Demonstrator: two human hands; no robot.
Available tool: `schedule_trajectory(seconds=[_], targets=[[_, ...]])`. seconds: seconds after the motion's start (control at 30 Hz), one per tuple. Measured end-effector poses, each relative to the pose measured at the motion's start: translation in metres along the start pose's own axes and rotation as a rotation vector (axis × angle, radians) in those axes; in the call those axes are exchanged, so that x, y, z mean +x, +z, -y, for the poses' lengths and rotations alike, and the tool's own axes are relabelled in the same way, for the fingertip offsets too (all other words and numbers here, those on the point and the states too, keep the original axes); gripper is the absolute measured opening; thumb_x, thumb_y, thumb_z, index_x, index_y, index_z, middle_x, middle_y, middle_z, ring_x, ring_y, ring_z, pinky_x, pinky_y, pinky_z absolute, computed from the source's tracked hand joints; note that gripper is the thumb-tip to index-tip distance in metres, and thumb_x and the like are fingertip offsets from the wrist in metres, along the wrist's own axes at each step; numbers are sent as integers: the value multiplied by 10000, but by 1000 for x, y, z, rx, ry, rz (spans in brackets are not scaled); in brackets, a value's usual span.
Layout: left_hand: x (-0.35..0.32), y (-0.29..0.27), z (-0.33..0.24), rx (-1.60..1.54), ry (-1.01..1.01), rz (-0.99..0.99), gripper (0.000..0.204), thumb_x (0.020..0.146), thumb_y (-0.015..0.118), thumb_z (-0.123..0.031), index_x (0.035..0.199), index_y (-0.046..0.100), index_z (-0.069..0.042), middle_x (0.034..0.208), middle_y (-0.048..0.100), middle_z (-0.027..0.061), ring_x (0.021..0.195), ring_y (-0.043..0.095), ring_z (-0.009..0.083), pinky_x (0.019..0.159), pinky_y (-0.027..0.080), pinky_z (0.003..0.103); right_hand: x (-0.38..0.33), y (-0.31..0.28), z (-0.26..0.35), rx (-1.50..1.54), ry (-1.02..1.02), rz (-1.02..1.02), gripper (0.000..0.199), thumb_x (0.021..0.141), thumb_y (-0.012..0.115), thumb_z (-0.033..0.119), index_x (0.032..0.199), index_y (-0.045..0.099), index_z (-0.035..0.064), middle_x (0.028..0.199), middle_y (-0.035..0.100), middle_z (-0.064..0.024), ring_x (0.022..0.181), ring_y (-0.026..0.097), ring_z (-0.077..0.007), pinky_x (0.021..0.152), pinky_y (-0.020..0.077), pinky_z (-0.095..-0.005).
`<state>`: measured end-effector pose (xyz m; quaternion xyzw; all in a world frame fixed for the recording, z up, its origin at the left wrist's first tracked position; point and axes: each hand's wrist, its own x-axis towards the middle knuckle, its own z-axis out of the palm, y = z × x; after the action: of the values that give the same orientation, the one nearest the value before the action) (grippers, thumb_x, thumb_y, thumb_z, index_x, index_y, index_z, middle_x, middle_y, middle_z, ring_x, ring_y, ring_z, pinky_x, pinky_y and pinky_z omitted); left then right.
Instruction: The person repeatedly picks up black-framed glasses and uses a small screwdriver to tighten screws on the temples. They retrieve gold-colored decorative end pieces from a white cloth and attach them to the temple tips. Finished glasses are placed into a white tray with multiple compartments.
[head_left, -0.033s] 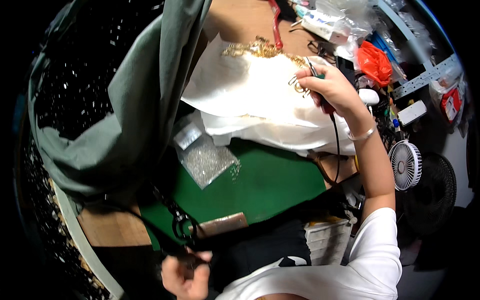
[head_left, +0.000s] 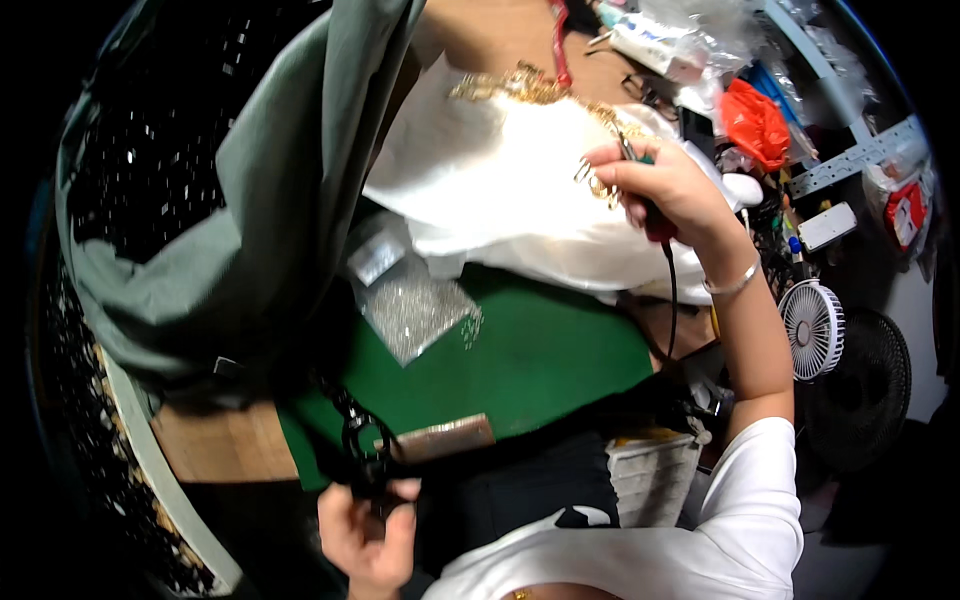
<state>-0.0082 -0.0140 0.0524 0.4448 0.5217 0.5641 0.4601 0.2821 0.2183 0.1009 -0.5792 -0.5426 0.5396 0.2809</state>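
Over white sheeting [head_left: 500, 170], my right hand [head_left: 680, 190] is closed round a slim corded hand tool [head_left: 659, 226] with a dark pointed tip and a green and red handle. Small gold wire loops [head_left: 601, 190] hang beside those fingers. Gold chains [head_left: 520, 88] lie heaped at the sheeting's far edge. At the lower left, my left hand [head_left: 365, 550] has its fingers curled against a dark thing that I cannot make out. Just above it hangs a black strap-like piece with a ring [head_left: 365, 435].
A clear bag of tiny silvery pieces [head_left: 410, 315] lies on a green mat [head_left: 540, 360], with loose pieces beside it. Grey-green cloth [head_left: 270, 170] drapes at the left. A red-handled tool [head_left: 560, 45], red plastic bag [head_left: 755, 125] and white fan [head_left: 811, 330] stand farther off.
My left hand has moved up slightly, nearer the black ring piece. My right hand has shifted a little to the right and nearer, still holding the corded tool.
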Motion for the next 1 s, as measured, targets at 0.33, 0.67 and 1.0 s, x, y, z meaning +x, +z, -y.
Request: schedule_trajectory(seconds=[0.33,0.67,1.0], targets=[[11,19,4,313,182,-22,336,645,653,34,959,537,52,675,584,48,538,462,121,495,404,215,-89,147,4,151,282,634,144,798,598,166,822,575,25,648,553,-35,486,497,-72,427,387,-198],[10,7,1,344,211,-21,267,639,679,2,883,574,27,638,583,31,455,453,98,492,365,209,-89,140,12,-197,-271,602,120,737,624,88,774,550,2,682,557,-81,595,544,-163,547,425,-259],[16,11,-6,510,280,66,262,632,673,-14,876,594,40,575,537,51,459,471,164,515,371,244,-87,152,4,-279,-524,545,174,699,707,91,741,556,13,684,577,-36,614,545,-88,541,415,-208]])
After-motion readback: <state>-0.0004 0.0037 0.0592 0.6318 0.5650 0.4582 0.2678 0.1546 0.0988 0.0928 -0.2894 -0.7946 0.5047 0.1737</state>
